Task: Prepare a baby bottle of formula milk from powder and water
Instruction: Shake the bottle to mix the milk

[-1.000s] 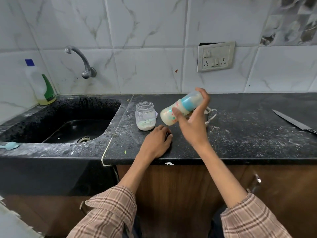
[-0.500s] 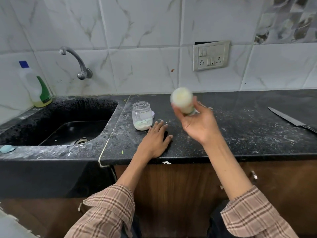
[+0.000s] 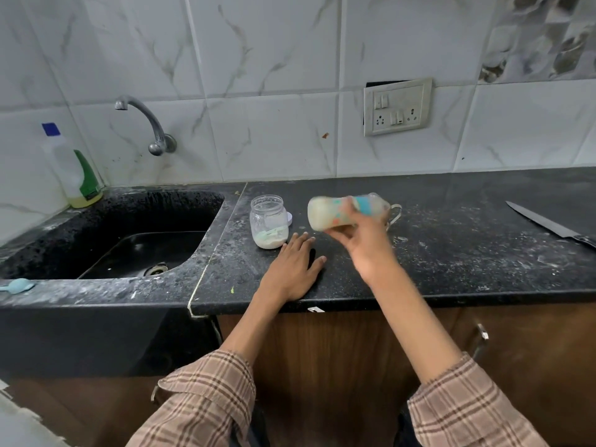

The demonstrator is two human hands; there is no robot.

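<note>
My right hand [image 3: 364, 243] grips a baby bottle [image 3: 329, 214] filled with milky liquid, held sideways above the black counter [image 3: 451, 253], its base pointing left and its blue collar to the right; it is motion-blurred. My left hand [image 3: 292, 269] lies flat on the counter with fingers spread, holding nothing. Just beyond its fingertips stands an open clear jar [image 3: 268, 221] with white powder and a pale green scoop at the bottom. A small white lid [image 3: 289, 218] shows behind the jar.
A black sink [image 3: 129, 250] with a tap [image 3: 145, 121] lies to the left, a dish-soap bottle [image 3: 75, 169] in its corner. A knife [image 3: 551, 225] rests at the far right. A metal cup handle [image 3: 396, 212] peeks out behind the bottle. A blue scoop [image 3: 17, 286] sits on the sink's front rim.
The bottle swung from tilted, to base facing me, to lying sideways and lower over the counter. My left hand stayed flat in place.
</note>
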